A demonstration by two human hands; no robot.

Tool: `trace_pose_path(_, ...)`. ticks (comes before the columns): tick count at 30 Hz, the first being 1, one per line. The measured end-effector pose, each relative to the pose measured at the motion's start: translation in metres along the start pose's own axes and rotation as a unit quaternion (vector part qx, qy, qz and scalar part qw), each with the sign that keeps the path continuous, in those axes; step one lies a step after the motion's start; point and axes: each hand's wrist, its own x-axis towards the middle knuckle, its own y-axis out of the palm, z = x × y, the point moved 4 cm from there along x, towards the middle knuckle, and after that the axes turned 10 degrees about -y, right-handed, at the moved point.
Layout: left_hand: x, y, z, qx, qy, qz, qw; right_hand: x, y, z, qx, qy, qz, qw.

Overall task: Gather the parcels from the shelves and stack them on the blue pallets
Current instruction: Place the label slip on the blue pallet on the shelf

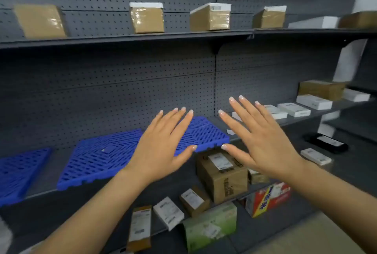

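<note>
Both your hands were empty: left hand (pixel 161 147) and right hand (pixel 263 139) held flat, fingers straight and spread, palms down, touching nothing. They hovered in front of the middle shelf (pixel 306 114). The pallets (pixel 106 151) lay on that shelf, under and left of your left hand, bare, nothing stacked on them yet.

Nearest parcel was the brown box (pixel 222 176), just below the gap between your hands, on the lower shelf. My read: that was the sensible first pick. Better to take it two-handed on opposite sides, keep it level, and seat it square on the pallet so later parcels stack flush. Heavier boxes first, flat white packets (pixel 293 109) on top.

More parcels: brown boxes (pixel 210 18) on the top shelf above your hands, white packets right of your right hand, small ones (pixel 168 213) below.
</note>
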Motion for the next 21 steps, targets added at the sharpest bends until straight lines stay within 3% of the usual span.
trace_pose_path(21, 0.086, 0.210, -0.164, -0.091, -0.054, 0.181, 0.978, -0.160, 0.136, -0.179, 0.095, 0.093, 0.146, 0.980)
